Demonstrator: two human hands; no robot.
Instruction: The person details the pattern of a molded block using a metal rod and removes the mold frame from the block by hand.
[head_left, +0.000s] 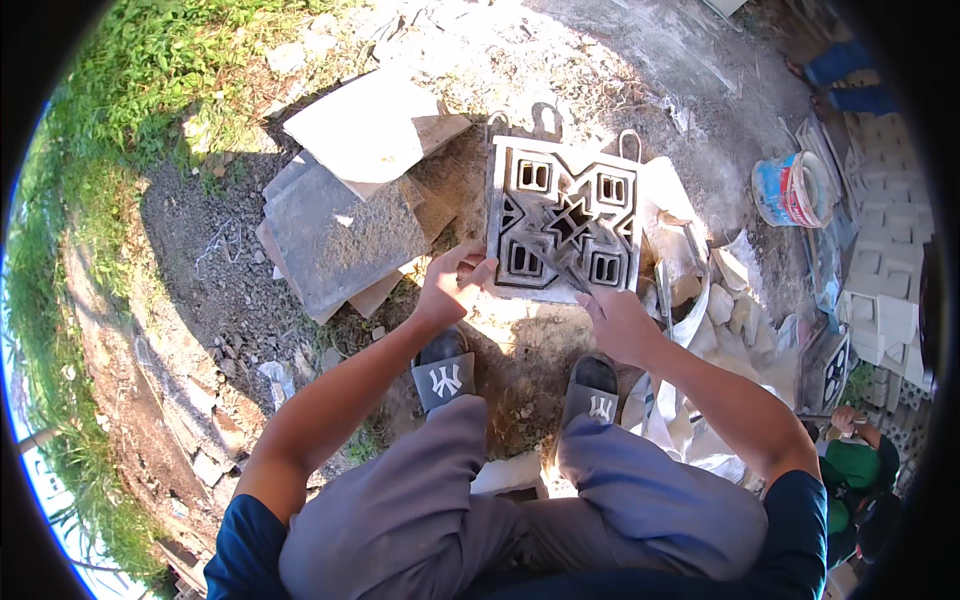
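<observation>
Right of the slab stack [340, 235] lies a square patterned mould [545, 218]. The left hand [455, 288], near the stack, grips the mould's edge; the right hand [622, 322], farther from the stack, grasps a thin dark tool [574, 277]. A bucket [783, 192] stands well right of the stack.

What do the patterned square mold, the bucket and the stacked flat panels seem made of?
Patterned square mold: probably metal, dull, dusty; thin ridges, loop handles.
Bucket: likely plastic, smooth; thin rounded wall, coloured print.
Stacked flat panels: wood or cement, matte; gritty gray faces leave it open.
</observation>
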